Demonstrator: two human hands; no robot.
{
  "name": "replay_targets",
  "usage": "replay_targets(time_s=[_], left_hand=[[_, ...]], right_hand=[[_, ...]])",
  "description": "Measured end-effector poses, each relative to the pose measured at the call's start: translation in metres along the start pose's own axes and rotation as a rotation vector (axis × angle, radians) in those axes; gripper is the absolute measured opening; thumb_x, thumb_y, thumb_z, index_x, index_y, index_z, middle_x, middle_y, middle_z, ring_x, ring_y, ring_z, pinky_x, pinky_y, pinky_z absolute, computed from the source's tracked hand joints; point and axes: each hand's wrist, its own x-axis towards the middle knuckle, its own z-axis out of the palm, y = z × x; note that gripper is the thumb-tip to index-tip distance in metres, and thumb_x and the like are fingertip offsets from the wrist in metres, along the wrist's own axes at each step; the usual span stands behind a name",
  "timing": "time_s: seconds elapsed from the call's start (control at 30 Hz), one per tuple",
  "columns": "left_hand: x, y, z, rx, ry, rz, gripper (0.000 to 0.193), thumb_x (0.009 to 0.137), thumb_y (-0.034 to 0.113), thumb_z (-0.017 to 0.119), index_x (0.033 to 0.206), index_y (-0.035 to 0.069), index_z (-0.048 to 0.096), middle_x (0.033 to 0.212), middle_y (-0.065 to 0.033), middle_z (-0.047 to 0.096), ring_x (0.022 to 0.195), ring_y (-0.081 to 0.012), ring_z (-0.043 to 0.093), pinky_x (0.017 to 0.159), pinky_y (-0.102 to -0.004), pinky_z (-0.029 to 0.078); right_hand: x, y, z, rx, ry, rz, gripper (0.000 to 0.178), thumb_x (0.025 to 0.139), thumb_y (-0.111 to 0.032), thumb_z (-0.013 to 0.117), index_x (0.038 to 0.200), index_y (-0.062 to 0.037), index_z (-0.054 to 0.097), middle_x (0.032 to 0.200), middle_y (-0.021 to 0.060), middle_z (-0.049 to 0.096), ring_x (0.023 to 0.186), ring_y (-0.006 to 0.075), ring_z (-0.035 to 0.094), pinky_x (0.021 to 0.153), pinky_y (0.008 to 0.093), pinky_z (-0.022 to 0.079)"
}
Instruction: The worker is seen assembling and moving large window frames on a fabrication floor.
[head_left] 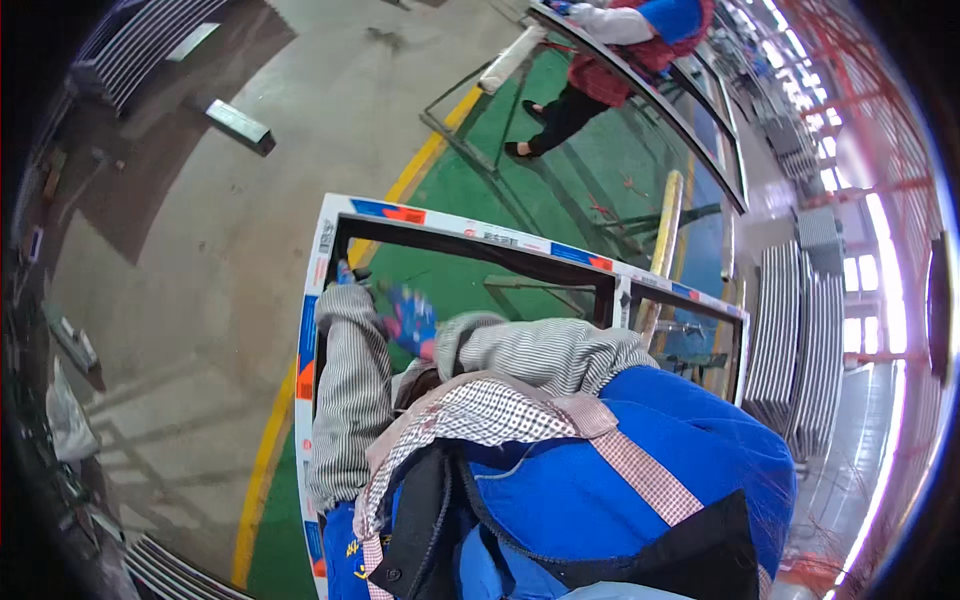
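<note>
- Frame (455,228) is running left of and beyond both grips.
- Left grip (352,272) is sitting by its inner corner; opening and hold: cannot tell.
- Right grip (410,320) is blurring just rightward; opening unclear, perhaps empty.
- Judgement: bracing left, slowing right is favouring accuracy.

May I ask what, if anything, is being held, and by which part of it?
I cannot tell: left hand near the frame, right hand blurred.

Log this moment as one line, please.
left hand: at far-left corner of large frame, grip unclear | right hand: blurred, near left | below: green floor | co-worker: standing ahead
</note>
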Motion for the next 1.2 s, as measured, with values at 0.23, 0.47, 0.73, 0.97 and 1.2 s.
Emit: replay_targets(time_s=[0.23, 0.47, 0.73, 0.97, 1.2], left_hand=[[0.009, -0.02, 0.007, -1.079, -0.011, -0.186, 0.04, 0.096, 0.045, 0.038, 0.101, 0.014, 0.064, 0.081, -0.0024, 0.066, 0.055, -0.0123, 0.052, 0.051, -0.0264, 0.043], [-0.029, -0.081, 0.003, -0.454, 0.276, 0.158, 0.059, 0.093, 0.053, 0.034, 0.119, 0.004, 0.055, 0.105, -0.0144, 0.065, 0.094, -0.0277, 0.062, 0.08, -0.0378, 0.046], [-0.197, -0.126, 0.042, -1.541, 0.465, -0.353, 0.041, 0.097, 0.029, 0.042, 0.128, 0.003, 0.044, 0.104, -0.0185, 0.062, 0.087, -0.0264, 0.062, 0.073, -0.0367, 0.052], [-0.188, -0.177, 0.05, 0.057, 0.473, -0.462, 0.039, 0.095, 0.023, 0.047, 0.133, 0.015, 0.042, 0.105, -0.0098, 0.06, 0.09, -0.019, 0.057, 0.074, -0.0315, 0.048], [-0.15, -0.239, 0.074, -0.889, 0.543, -0.415, 0.031, 0.092, 0.016, 0.054, 0.121, 0.005, 0.053, 0.098, -0.0051, 0.063, 0.069, -0.0086, 0.054, 0.057, -0.0235, 0.046]], right_hand=[[-0.002, 0.031, 0.087, 0.201, -0.621, -0.041, 0.042, 0.078, -0.022, 0.056, 0.117, -0.0078, 0.054, 0.109, 0.0171, 0.056, 0.097, 0.0343, 0.054, 0.084, 0.0426, 0.045], [0.02, 0.051, 0.173, 0.012, -0.512, -0.478, 0.025, 0.084, -0.02, 0.054, 0.104, -0.0059, 0.06, 0.098, 0.0138, 0.061, 0.089, 0.0311, 0.059, 0.079, 0.0386, 0.046], [0.019, 0.002, 0.153, 0.979, -0.554, 0.115, 0.032, 0.087, -0.034, 0.055, 0.096, -0.0047, 0.063, 0.091, 0.0144, 0.065, 0.083, 0.0294, 0.062, 0.076, 0.0381, 0.047], [0.048, -0.048, 0.047, 0.552, -0.671, 0.157, 0.054, 0.084, -0.037, 0.062, 0.119, 0.0026, 0.052, 0.108, 0.0156, 0.062, 0.089, 0.0207, 0.062, 0.075, 0.029, 0.048], [0.045, -0.03, 0.126, 0.948, -0.614, 0.149, 0.03, 0.085, -0.006, 0.061, 0.114, -0.0048, 0.056, 0.099, 0.0103, 0.065, 0.076, 0.0238, 0.067, 0.055, 0.0364, 0.057]])
